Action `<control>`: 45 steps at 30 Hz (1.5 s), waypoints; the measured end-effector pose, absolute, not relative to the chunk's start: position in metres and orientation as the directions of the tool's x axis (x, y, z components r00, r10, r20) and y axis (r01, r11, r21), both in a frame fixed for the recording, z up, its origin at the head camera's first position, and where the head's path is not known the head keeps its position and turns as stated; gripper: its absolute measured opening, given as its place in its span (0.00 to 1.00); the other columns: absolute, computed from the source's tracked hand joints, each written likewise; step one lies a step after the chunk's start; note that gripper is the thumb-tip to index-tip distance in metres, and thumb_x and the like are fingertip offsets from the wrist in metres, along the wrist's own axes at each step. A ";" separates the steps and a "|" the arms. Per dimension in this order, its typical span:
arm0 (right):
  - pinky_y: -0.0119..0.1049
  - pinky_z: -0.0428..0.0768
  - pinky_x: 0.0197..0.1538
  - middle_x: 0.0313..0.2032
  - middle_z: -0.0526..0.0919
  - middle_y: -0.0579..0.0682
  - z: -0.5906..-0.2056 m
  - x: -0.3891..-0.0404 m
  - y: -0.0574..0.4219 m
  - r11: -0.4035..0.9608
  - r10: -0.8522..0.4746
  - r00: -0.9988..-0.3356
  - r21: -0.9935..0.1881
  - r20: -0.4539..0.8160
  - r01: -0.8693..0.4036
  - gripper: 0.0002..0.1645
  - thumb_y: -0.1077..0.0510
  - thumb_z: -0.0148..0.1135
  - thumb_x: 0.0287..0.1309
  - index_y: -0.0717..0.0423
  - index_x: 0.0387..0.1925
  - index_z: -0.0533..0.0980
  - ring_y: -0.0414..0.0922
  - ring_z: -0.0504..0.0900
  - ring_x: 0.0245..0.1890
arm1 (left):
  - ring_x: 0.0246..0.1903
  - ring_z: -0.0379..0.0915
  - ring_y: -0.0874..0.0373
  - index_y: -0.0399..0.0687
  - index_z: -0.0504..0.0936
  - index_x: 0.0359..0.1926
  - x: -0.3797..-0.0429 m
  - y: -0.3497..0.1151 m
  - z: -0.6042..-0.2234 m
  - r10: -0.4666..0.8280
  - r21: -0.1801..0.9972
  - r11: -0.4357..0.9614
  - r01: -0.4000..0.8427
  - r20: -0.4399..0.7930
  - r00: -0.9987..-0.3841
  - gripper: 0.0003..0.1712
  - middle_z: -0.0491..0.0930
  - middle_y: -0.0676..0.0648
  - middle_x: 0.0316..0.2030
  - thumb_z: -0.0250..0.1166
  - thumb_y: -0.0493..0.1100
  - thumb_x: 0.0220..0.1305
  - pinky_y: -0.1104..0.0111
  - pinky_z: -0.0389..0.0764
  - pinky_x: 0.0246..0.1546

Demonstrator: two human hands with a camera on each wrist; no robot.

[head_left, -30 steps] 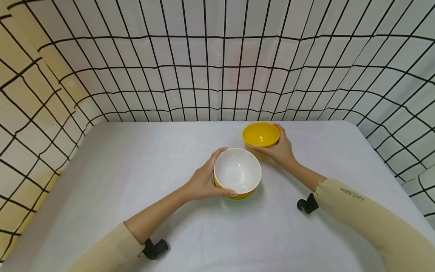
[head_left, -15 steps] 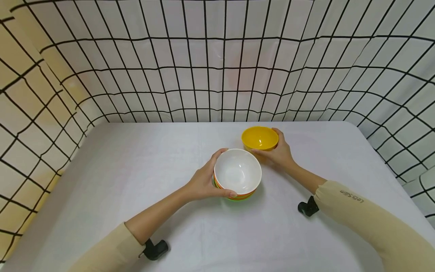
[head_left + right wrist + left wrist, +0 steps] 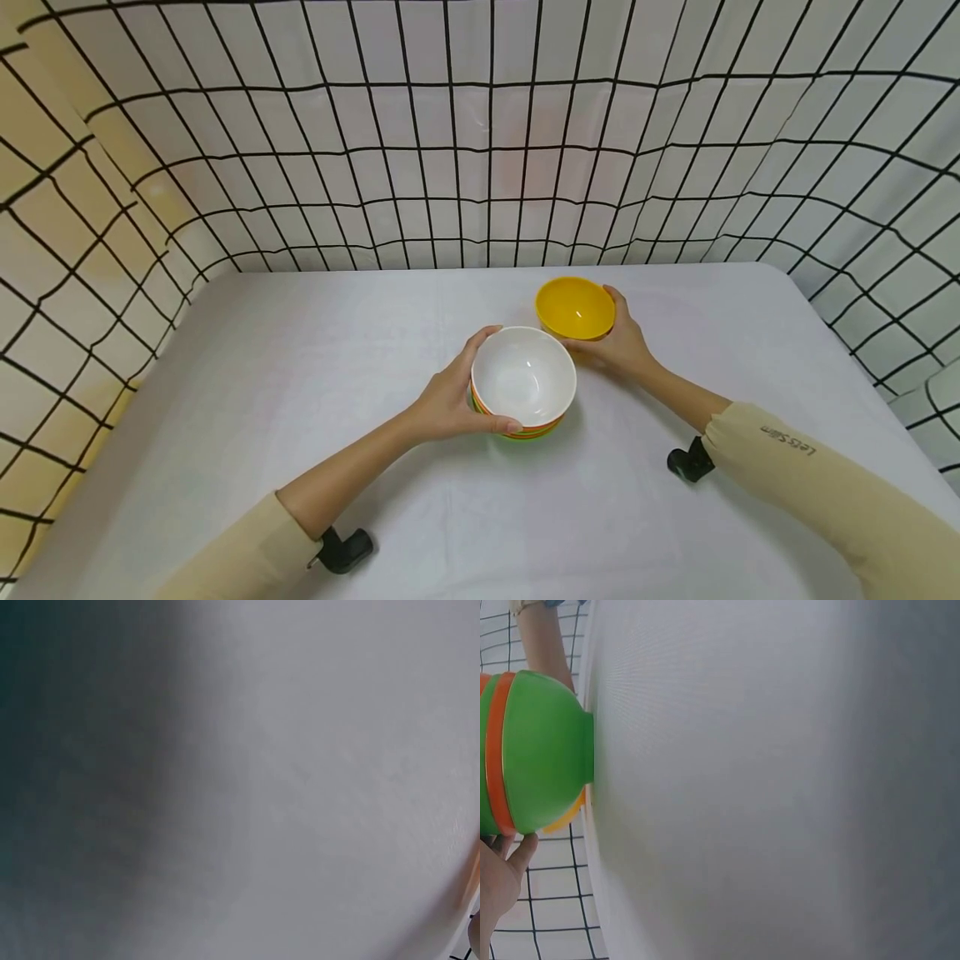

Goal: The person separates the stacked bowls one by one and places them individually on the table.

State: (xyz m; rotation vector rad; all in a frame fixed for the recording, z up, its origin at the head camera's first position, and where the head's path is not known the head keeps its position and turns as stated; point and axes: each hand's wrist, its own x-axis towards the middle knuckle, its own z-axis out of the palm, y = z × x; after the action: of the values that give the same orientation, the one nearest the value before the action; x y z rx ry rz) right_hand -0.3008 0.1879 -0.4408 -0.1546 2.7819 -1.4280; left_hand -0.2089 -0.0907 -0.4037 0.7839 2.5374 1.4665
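A stack of nested bowls (image 3: 525,379) stands near the middle of the table, a white inside on top and orange and green bands below. My left hand (image 3: 457,396) grips its left side, thumb at the near edge and fingers round the far edge. In the left wrist view the lowest, green bowl (image 3: 544,750) has its foot at the tabletop, with fingers (image 3: 523,853) against its side. Just behind the stack, my right hand (image 3: 618,342) holds a yellow bowl (image 3: 576,308) by its right side, its mouth tipped towards me. The stack overlaps its near left edge.
A white cloth covers the table (image 3: 337,333). Behind it and along both sides rises a black wire grid (image 3: 465,150) over white sheeting. Small black devices (image 3: 345,552) are strapped at both wrists.
The right hand has brought the yellow bowl slightly nearer, and its mouth now tips more towards me. The left hand and the stack have stayed in place.
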 end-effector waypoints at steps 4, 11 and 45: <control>0.54 0.58 0.66 0.68 0.52 0.60 -0.437 -0.300 0.187 0.593 -0.091 -0.996 -0.802 0.020 -0.070 0.70 0.44 0.75 0.39 0.53 0.71 0.36 0.57 0.56 0.66 | 0.53 0.67 0.59 0.68 0.46 0.68 -0.209 -0.091 -0.404 0.480 0.830 0.406 0.382 0.161 -0.862 0.63 0.63 0.60 0.60 0.79 0.52 0.35 0.61 0.74 0.51; 0.55 0.54 0.66 0.70 0.45 0.59 -0.434 -0.299 0.190 0.619 -0.115 -0.993 -0.782 0.008 -0.078 0.74 0.43 0.74 0.38 0.55 0.71 0.31 0.57 0.51 0.68 | 0.53 0.67 0.59 0.68 0.46 0.68 -0.210 -0.090 -0.404 0.479 0.829 0.405 0.386 0.168 -0.862 0.63 0.63 0.59 0.60 0.79 0.52 0.35 0.61 0.73 0.51; 0.44 0.48 0.70 0.72 0.40 0.54 -0.407 -0.288 0.207 0.507 -0.159 -0.979 -0.840 0.127 -0.192 0.63 0.50 0.70 0.48 0.54 0.71 0.36 0.51 0.43 0.71 | 0.53 0.67 0.60 0.70 0.46 0.68 -0.208 -0.091 -0.406 0.479 0.841 0.388 0.377 0.165 -0.862 0.62 0.63 0.61 0.60 0.78 0.52 0.36 0.62 0.73 0.51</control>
State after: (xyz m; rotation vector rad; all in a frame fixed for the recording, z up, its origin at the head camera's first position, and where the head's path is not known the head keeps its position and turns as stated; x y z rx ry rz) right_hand -0.2879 0.2068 -0.4067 -0.3214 2.7559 -1.5436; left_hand -0.2080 -0.0908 -0.4062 0.7825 2.5288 1.4886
